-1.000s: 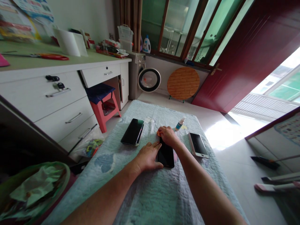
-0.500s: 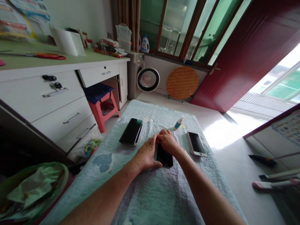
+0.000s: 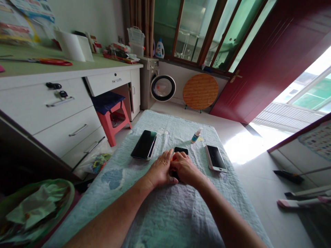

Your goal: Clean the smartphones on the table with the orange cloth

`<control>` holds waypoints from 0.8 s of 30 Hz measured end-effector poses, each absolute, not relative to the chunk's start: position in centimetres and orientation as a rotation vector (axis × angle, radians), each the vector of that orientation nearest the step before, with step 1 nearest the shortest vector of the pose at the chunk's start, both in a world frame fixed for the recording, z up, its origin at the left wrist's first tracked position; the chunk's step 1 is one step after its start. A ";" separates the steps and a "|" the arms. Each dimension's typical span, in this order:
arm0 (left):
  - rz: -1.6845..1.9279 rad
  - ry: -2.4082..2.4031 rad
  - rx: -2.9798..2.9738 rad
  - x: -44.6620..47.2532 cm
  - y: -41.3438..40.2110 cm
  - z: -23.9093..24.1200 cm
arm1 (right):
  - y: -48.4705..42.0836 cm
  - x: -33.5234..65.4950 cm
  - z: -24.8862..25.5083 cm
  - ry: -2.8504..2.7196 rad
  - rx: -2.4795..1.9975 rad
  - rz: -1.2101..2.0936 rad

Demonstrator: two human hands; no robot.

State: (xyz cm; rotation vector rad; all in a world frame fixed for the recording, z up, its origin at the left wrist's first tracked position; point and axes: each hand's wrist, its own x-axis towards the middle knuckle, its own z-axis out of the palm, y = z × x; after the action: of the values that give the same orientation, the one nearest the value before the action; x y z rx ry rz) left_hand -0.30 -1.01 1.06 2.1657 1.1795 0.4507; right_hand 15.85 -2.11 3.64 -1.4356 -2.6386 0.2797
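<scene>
A black phone (image 3: pixel 180 150) lies face up in the middle of a pale green quilted cloth (image 3: pixel 165 206). My left hand (image 3: pixel 161 169) rests flat against the phone's left edge, fingers together. My right hand (image 3: pixel 184 168) covers the near half of the phone, its fingers pinched on a small orange piece (image 3: pixel 174 158) pressed to the screen. Only the far end of the phone shows. A larger black phone (image 3: pixel 143 144) lies to the left and a white-framed phone (image 3: pixel 216 158) to the right.
A small spray bottle (image 3: pixel 196 135) stands at the far edge of the cloth. White drawers (image 3: pixel 62 117) and a red stool (image 3: pixel 111 110) are on the left, a green-lined bin (image 3: pixel 33 206) at lower left. A washing machine (image 3: pixel 157 86) and a round folded table (image 3: pixel 200 91) stand behind.
My right hand has slid from the far end of the black phone toward me along the screen, uncovering the far end. My left hand has stayed at the phone's left edge.
</scene>
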 end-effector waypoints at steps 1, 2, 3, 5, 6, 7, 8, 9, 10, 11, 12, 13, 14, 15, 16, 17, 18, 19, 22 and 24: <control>0.453 1.183 2.165 -0.3 -1.0 1.1 | -1.6 15.9 3.7 -2.617 -1.460 0.259; 0.450 1.185 2.165 -0.2 -1.1 1.2 | -1.0 15.9 3.7 -2.590 -1.490 0.238; 0.439 1.187 2.166 -0.2 -1.1 1.3 | -0.2 16.0 3.6 -2.561 -1.523 0.217; 0.414 1.199 2.166 -0.1 -1.1 1.4 | 1.4 16.1 3.6 -2.515 -1.581 0.183; 0.401 1.205 2.168 -0.1 -1.1 1.4 | 2.2 16.2 3.5 -2.499 -1.616 0.172; 0.391 1.209 2.172 -0.1 -1.1 1.4 | 2.9 16.2 3.4 -2.487 -1.647 0.162; 0.382 1.211 2.176 -0.1 -1.1 1.3 | 3.4 16.3 3.4 -2.481 -1.675 0.153; 0.378 1.214 2.178 -0.1 -1.0 1.2 | 3.9 16.2 3.3 -2.475 -1.700 0.145; 0.375 1.216 2.179 -0.1 -1.0 1.2 | 4.2 16.2 3.2 -2.472 -1.718 0.138; 0.376 1.219 2.179 -0.1 -1.0 1.1 | 4.4 16.2 3.2 -2.471 -1.730 0.133; 0.380 1.222 2.177 -0.1 -1.0 1.0 | 4.4 16.1 3.1 -2.471 -1.738 0.131; 0.390 1.222 2.176 -0.1 -1.0 0.9 | 4.3 16.0 3.0 -2.472 -1.741 0.132; 0.403 1.216 2.177 -0.1 -1.0 0.9 | 4.1 16.0 3.0 -2.475 -1.738 0.136; 0.422 1.208 2.177 -0.1 -1.0 0.8 | 3.8 15.9 2.9 -2.479 -1.730 0.139; 0.445 1.197 2.174 -0.2 -1.0 0.8 | 3.4 15.9 2.9 -2.482 -1.717 0.144; 0.470 1.181 2.169 -0.2 -1.0 0.8 | 2.9 15.8 2.9 -2.484 -1.700 0.148; 0.498 1.163 2.162 -0.2 -0.9 0.8 | 2.4 15.8 2.9 -2.487 -1.678 0.154; 0.525 1.145 2.152 -0.2 -0.9 0.8 | 1.9 15.8 3.0 -2.490 -1.658 0.162; 0.551 1.130 2.124 -0.3 -1.0 0.9 | 0.3 15.8 3.2 -2.506 -1.613 0.201; 0.533 1.148 2.119 -0.3 -1.0 0.9 | -0.7 15.9 3.2 -2.514 -1.593 0.233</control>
State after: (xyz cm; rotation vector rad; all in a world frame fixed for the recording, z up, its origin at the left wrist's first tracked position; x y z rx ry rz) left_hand -0.31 -1.00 0.91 2.1186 1.1481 0.5326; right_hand 15.86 -0.74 3.22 -1.5932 -2.5138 0.2325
